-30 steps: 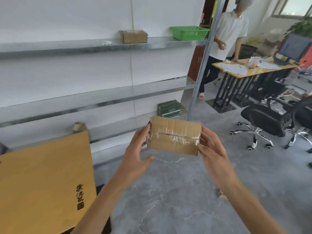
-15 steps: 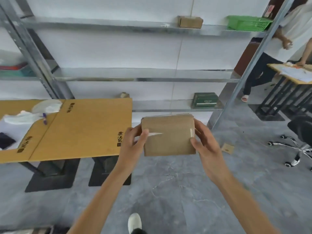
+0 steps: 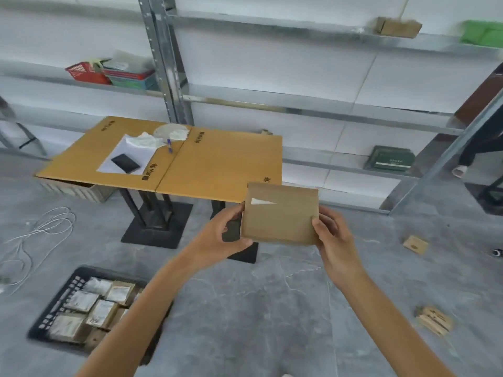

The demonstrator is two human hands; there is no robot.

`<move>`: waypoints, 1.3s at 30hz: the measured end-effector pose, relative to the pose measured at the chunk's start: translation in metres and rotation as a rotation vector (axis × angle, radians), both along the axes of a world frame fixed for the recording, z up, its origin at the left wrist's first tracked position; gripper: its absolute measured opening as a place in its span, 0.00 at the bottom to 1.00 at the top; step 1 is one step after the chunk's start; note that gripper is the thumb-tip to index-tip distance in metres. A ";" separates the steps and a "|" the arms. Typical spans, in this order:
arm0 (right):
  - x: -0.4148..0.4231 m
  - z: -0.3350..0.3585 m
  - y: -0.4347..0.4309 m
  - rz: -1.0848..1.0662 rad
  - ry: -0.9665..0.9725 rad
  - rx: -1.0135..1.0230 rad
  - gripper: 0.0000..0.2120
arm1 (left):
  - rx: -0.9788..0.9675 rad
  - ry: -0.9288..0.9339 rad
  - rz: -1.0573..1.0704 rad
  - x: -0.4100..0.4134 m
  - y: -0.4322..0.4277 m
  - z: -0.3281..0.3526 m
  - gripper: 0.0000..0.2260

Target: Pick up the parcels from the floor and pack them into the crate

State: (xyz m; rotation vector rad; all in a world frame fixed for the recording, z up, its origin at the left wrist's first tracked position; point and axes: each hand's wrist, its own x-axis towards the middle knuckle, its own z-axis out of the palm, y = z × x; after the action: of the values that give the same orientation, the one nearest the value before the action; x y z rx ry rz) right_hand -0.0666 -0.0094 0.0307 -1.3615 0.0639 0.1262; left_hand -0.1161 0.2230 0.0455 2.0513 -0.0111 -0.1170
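Both hands hold 1 brown parcel (image 3: 280, 214) in the air, in front of the near right corner of the table (image 3: 217, 170) and above the grey floor (image 3: 258, 308). The left hand (image 3: 219, 236) grips its left edge, thumb curled under the lower left corner and fingers behind. The right hand (image 3: 333, 238) grips its right edge, thumb pressed on the front face and fingers behind. The hands are apart, with the parcel's width between them. The face towards the camera is plain card with a white sliver near its top left. The crate (image 3: 55, 306), black with a perforated wall, sits on the floor at the lower left, well apart from the held parcel; the left forearm hides its right side. Packed parcels (image 3: 102, 311) lie in it side by side, most with pale labels upward. 2 more lie on the floor at the right: a floor parcel (image 3: 415, 244) near the right hand and a lower parcel (image 3: 435, 321) beside the right forearm. The table is topped with 2 card sheets and carries a black phone (image 3: 125, 163) on white paper (image 3: 109, 165), a crumpled tissue (image 3: 144, 140) and a pen (image 3: 169, 145). The metal shelves (image 3: 299, 106) behind hold a green box (image 3: 392, 159), a brown box (image 3: 397, 27), a green basket (image 3: 484, 35) and a red basket (image 3: 84, 72). A white cable (image 3: 40, 229) loops on the floor at the left.
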 end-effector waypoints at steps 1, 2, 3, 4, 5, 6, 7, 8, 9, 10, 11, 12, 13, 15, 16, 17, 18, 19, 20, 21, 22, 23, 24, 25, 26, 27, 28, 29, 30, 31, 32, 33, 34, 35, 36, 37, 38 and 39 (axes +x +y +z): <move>-0.012 -0.002 0.021 0.018 0.018 -0.002 0.13 | 0.030 0.008 0.009 -0.016 0.021 -0.001 0.31; -0.024 -0.004 0.043 0.038 0.034 -0.007 0.13 | 0.055 0.010 0.021 -0.031 0.042 -0.001 0.31; -0.036 -0.005 0.064 0.061 0.047 -0.013 0.13 | 0.073 0.019 0.041 -0.046 0.064 -0.001 0.31; -0.049 -0.007 0.087 0.087 0.059 -0.018 0.13 | 0.085 0.030 0.064 -0.061 0.086 -0.002 0.30; -0.062 -0.010 0.109 0.117 0.071 -0.025 0.13 | 0.095 0.041 0.087 -0.076 0.108 -0.003 0.29; -0.075 -0.013 0.131 0.149 0.080 -0.038 0.14 | 0.102 0.051 0.107 -0.091 0.130 -0.005 0.28; -0.087 -0.016 0.152 0.181 0.085 -0.055 0.15 | 0.111 0.068 0.124 -0.106 0.151 -0.007 0.27; -0.098 -0.020 0.172 0.212 0.087 -0.071 0.16 | 0.123 0.089 0.136 -0.119 0.171 -0.008 0.27; -0.107 -0.022 0.190 0.243 0.084 -0.083 0.17 | 0.134 0.108 0.145 -0.131 0.191 -0.010 0.26; -0.116 -0.025 0.208 0.276 0.081 -0.094 0.18 | 0.141 0.125 0.158 -0.142 0.210 -0.012 0.26; -0.124 -0.028 0.225 0.310 0.081 -0.106 0.19 | 0.138 0.144 0.179 -0.152 0.229 -0.015 0.25; -0.131 -0.031 0.241 0.342 0.087 -0.117 0.19 | 0.128 0.161 0.208 -0.160 0.247 -0.018 0.25; -0.136 -0.034 0.255 0.368 0.095 -0.125 0.20 | 0.121 0.175 0.234 -0.167 0.263 -0.020 0.26; -0.141 -0.041 0.282 0.400 0.095 -0.150 0.21 | 0.128 0.192 0.257 -0.173 0.291 -0.026 0.28; -0.142 -0.045 0.295 0.412 0.096 -0.164 0.22 | 0.135 0.200 0.256 -0.173 0.304 -0.030 0.27; -0.140 -0.049 0.308 0.422 0.104 -0.176 0.23 | 0.141 0.209 0.252 -0.170 0.317 -0.034 0.26; -0.137 -0.053 0.320 0.430 0.118 -0.187 0.24 | 0.144 0.218 0.244 -0.165 0.329 -0.039 0.25; -0.132 -0.057 0.332 0.438 0.131 -0.198 0.25 | 0.148 0.233 0.237 -0.158 0.341 -0.044 0.25; -0.125 -0.062 0.344 0.443 0.142 -0.210 0.25 | 0.156 0.258 0.229 -0.149 0.354 -0.050 0.25; -0.118 -0.068 0.356 0.447 0.154 -0.218 0.25 | 0.158 0.287 0.221 -0.138 0.366 -0.056 0.25; -0.109 -0.075 0.367 0.448 0.167 -0.221 0.25 | 0.156 0.319 0.219 -0.127 0.377 -0.063 0.25; -0.100 -0.084 0.379 0.447 0.183 -0.221 0.24 | 0.150 0.347 0.220 -0.115 0.388 -0.071 0.23; -0.089 -0.093 0.390 0.445 0.206 -0.219 0.24 | 0.138 0.375 0.230 -0.102 0.397 -0.079 0.21; -0.080 -0.102 0.401 0.446 0.235 -0.221 0.24 | 0.119 0.409 0.243 -0.090 0.406 -0.086 0.20; -0.071 -0.112 0.412 0.448 0.259 -0.228 0.25 | 0.105 0.442 0.256 -0.078 0.413 -0.094 0.18; -0.063 -0.121 0.422 0.449 0.282 -0.243 0.26 | 0.100 0.479 0.258 -0.068 0.419 -0.103 0.17; -0.058 -0.131 0.431 0.444 0.305 -0.260 0.26 | 0.102 0.521 0.251 -0.060 0.426 -0.112 0.16; -0.053 -0.140 0.440 0.437 0.326 -0.279 0.26 | 0.095 0.559 0.250 -0.053 0.433 -0.122 0.16; -0.049 -0.149 0.449 0.434 0.340 -0.296 0.26 | 0.082 0.589 0.253 -0.046 0.440 -0.132 0.16; -0.044 -0.158 0.457 0.431 0.353 -0.310 0.26 | 0.061 0.611 0.262 -0.039 0.448 -0.144 0.17; -0.041 -0.168 0.465 0.433 0.369 -0.328 0.26 | 0.045 0.635 0.272 -0.033 0.456 -0.156 0.16; -0.039 -0.177 0.473 0.437 0.390 -0.350 0.26 | 0.028 0.658 0.283 -0.029 0.463 -0.168 0.16; -0.039 -0.187 0.479 0.444 0.413 -0.370 0.27 | 0.022 0.684 0.291 -0.027 0.468 -0.179 0.15; -0.040 -0.198 0.486 0.451 0.436 -0.388 0.27 | 0.026 0.707 0.294 -0.026 0.473 -0.193 0.14; -0.043 -0.210 0.492 0.458 0.460 -0.406 0.27 | 0.039 0.732 0.288 -0.027 0.477 -0.207 0.13; -0.047 -0.222 0.498 0.466 0.488 -0.424 0.27 | 0.046 0.766 0.277 -0.030 0.481 -0.224 0.13; -0.053 -0.236 0.504 0.473 0.526 -0.433 0.27 | 0.045 0.813 0.263 -0.035 0.485 -0.239 0.12; -0.060 -0.249 0.511 0.484 0.566 -0.438 0.27 | 0.030 0.853 0.248 -0.042 0.490 -0.256 0.13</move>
State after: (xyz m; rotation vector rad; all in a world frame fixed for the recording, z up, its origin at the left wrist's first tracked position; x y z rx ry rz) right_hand -0.1268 0.5014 -0.2182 -1.7204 0.2472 0.9497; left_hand -0.1578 0.7126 -0.2109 1.8679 0.7685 -0.8233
